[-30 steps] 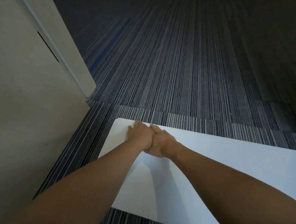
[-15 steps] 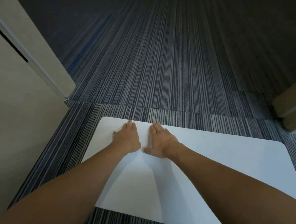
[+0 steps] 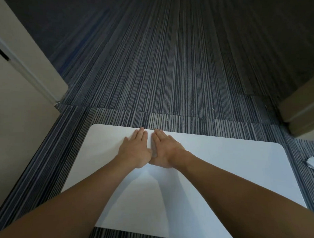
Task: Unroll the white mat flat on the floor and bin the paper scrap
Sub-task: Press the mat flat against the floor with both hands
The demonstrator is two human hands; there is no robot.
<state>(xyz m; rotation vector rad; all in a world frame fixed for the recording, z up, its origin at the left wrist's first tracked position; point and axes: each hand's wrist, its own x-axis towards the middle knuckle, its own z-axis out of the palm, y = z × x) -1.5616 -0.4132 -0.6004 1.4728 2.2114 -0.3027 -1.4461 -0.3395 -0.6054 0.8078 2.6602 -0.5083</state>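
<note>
The white mat (image 3: 222, 167) lies unrolled and flat on the striped carpet, its rounded far corners showing. Both my hands rest palm-down on it near the middle of its far edge. My left hand (image 3: 136, 148) and my right hand (image 3: 163, 150) lie side by side, thumbs touching, fingers straight and pointing away from me. Neither holds anything. A crumpled white paper scrap (image 3: 313, 162) sits on the carpet just past the mat's right edge, apart from both hands. No bin is in view.
A beige cabinet or wall panel (image 3: 19, 99) runs along the left, close to the mat's left edge. A tan box-like piece of furniture (image 3: 302, 109) stands at the far right. Dark striped carpet (image 3: 163, 65) stretches ahead.
My hands, pressed together near the mat's far left a second ago, parted briefly and now lie flat side by side. The view has swung right, bringing the right furniture and paper scrap into sight.
</note>
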